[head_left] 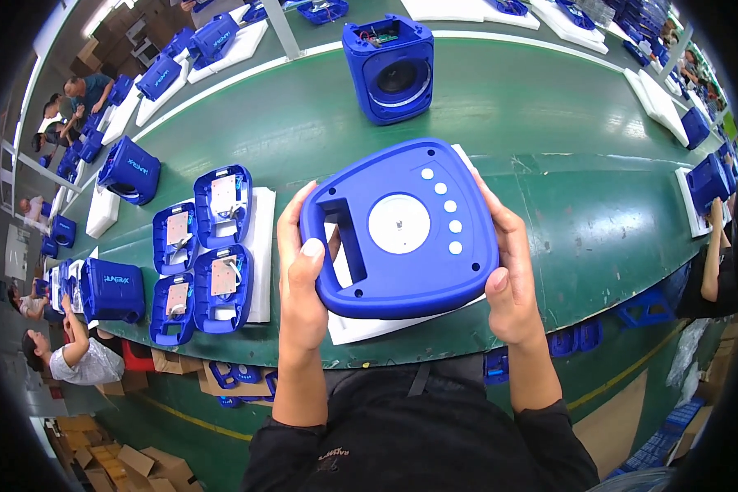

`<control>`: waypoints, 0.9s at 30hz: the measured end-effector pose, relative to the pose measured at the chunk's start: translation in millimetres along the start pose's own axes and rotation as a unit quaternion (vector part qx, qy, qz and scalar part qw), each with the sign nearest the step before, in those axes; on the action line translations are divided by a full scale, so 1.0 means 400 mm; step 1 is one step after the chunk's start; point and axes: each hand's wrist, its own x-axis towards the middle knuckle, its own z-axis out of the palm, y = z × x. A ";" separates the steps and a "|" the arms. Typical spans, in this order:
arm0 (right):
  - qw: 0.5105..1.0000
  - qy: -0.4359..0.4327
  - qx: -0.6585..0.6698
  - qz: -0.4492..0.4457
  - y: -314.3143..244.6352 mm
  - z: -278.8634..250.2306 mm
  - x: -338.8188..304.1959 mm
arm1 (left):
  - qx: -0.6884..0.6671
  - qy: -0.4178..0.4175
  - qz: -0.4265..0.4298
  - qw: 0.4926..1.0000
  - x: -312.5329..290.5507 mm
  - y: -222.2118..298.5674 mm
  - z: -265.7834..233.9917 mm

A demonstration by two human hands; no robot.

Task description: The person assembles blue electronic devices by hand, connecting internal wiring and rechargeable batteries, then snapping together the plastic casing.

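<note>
Between my two hands is a blue plastic speaker panel (369,295) with a rounded outline, a handle opening on its left, a round white disc in the middle and a row of several white buttons. My left hand (302,275) grips the handle side, its thumb on the front face. On the opposite edge my right hand (512,279) is closed, thumb near the lower right corner and fingers around the side. The panel is held over a white foam sheet (348,330), which it mostly hides.
Left on the green table (541,246), several blue panels (224,283) with boards inside lie face down. A blue speaker housing (389,74) with a black cone stands ahead. More housings (129,170) line the far left. Co-workers sit left, and an arm (713,254) shows right.
</note>
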 end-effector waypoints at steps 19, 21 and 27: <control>0.996 0.027 -0.075 0.031 0.002 -0.002 -0.004 | -0.003 -0.046 0.006 0.999 -0.012 0.000 -0.017; 0.996 0.026 -0.073 0.034 0.002 0.000 -0.004 | -0.014 -0.045 0.013 0.999 -0.013 -0.003 -0.023; 0.998 0.023 -0.013 0.051 -0.001 -0.007 0.000 | -0.012 -0.041 0.039 0.998 -0.007 -0.011 -0.016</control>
